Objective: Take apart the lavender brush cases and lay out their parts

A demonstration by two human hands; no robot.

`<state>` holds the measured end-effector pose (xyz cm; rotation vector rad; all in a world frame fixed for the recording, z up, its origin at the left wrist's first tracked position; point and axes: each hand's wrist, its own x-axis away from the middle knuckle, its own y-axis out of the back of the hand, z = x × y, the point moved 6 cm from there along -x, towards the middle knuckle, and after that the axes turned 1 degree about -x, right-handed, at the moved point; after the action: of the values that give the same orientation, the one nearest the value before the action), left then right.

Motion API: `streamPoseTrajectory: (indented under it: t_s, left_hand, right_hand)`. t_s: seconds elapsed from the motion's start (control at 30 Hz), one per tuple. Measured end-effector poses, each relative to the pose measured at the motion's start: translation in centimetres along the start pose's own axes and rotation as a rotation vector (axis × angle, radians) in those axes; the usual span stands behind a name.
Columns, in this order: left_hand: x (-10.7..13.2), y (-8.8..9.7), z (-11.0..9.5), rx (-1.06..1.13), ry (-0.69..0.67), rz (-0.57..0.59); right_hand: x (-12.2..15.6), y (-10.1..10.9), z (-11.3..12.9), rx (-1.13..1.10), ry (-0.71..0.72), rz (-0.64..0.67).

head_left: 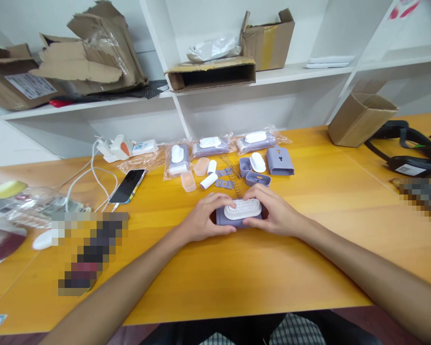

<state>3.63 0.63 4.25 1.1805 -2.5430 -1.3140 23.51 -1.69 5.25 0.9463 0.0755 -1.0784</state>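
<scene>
Both my hands grip a purple case with a white bristled brush insert (pixel 243 209) resting on the yellow table (pixel 309 268). My left hand (pixel 204 220) wraps its left end, fingers curled around it. My right hand (pixel 273 213) holds the right end, thumb and fingers pressed on the white brush. Just behind lie loose parts: purple trays (pixel 257 178), a white oval piece (pixel 257 162), a purple case body (pixel 279 160), white cylinders (pixel 209 180), translucent peach cups (pixel 188 181) and metal springs (pixel 233 175).
Three bagged purple-and-white units (pixel 210 146) line the table's back. A black phone (pixel 128 186), white charger and cables (pixel 111 151) lie left. A cardboard box (pixel 359 119) and black headgear (pixel 405 148) sit right. Shelves with torn boxes (pixel 211 74) stand behind.
</scene>
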Motion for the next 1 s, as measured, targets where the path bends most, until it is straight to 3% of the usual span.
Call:
streamPoseTrajectory:
  t_s: [0.3, 0.5, 0.77, 1.0]
  left_hand:
    - [0.3, -0.1, 0.4, 0.040, 0.108, -0.036]
    - [0.2, -0.3, 0.4, 0.046, 0.110, -0.017]
    - [0.1, -0.8, -0.4, -0.045, 0.222, -0.117]
    - [0.2, -0.6, 0.1, 0.050, 0.145, -0.040]
  right_hand:
    - [-0.1, 0.5, -0.5, -0.010, 0.017, -0.054]
    - [-0.6, 0.8, -0.4, -0.034, 0.022, -0.024]
    - [-0.7, 1.0, -0.1, 0.027, -0.013, -0.106]
    - [-0.5, 0.8, -0.7, -0.148, -0.047, 0.029]
